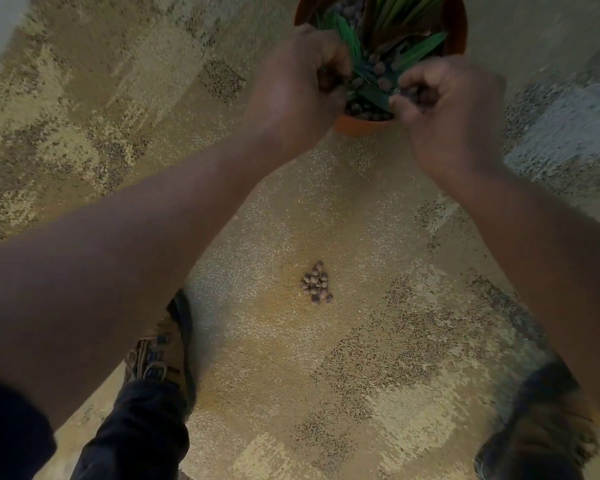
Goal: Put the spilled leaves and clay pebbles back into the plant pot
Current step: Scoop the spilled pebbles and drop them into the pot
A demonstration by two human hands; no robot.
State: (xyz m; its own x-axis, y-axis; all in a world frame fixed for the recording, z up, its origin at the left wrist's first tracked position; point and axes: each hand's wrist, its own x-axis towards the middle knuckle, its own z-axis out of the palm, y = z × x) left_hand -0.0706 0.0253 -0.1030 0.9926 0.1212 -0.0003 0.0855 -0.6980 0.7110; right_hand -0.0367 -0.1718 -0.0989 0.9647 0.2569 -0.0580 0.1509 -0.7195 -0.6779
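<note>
Down by the laced brown shoes (160, 355), a small heap of round brown clay pebbles (316, 283) sits on the speckled tan carpet floor (378, 358), well short of the pot. Further out, the left hand (291, 95) and right hand (451, 112) are curled shut on pebbles and long green leaves (368, 88) over the near rim of the round terracotta plant pot (359, 126). My guess at the risk: they're right at the edge, so letting go early drops stuff back on the carpet.
</note>
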